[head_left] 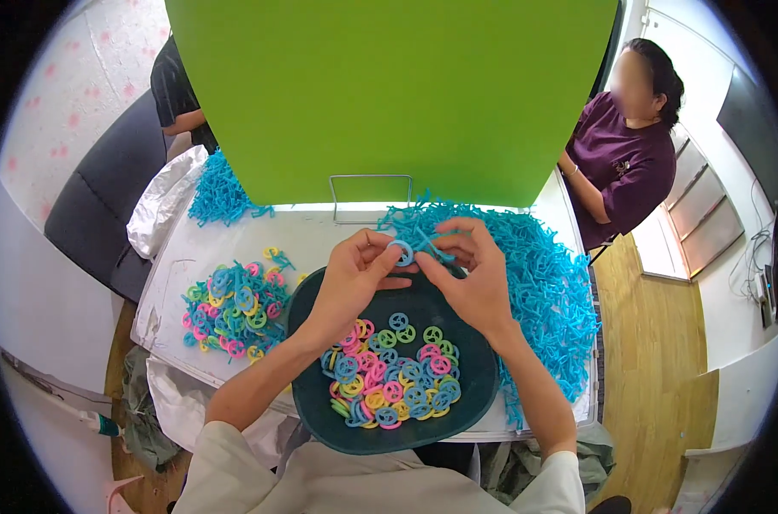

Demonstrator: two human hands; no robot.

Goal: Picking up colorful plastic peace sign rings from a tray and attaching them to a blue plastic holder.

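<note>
Above the far rim of a dark green basin (483,396), my two hands meet. My left hand (342,283) pinches a small light blue spoked plastic wheel (401,254) between thumb and fingers. The fingers of my right hand (474,278) are closed on a teal forked plastic stick (433,246), close beside the wheel. Whether the two parts touch is too small to tell. Inside the basin lie many loose wheels (393,390) in blue, pink, yellow and green. A wide heap of teal sticks (543,291) spreads to the right of my right hand.
On the table's left is a pile of coloured wheels mixed with teal sticks (235,308). Another teal heap (220,190) lies farther back. A green board (389,103) and a wire stand (372,176) are ahead. One person (633,163) sits at right, another (179,94) at left.
</note>
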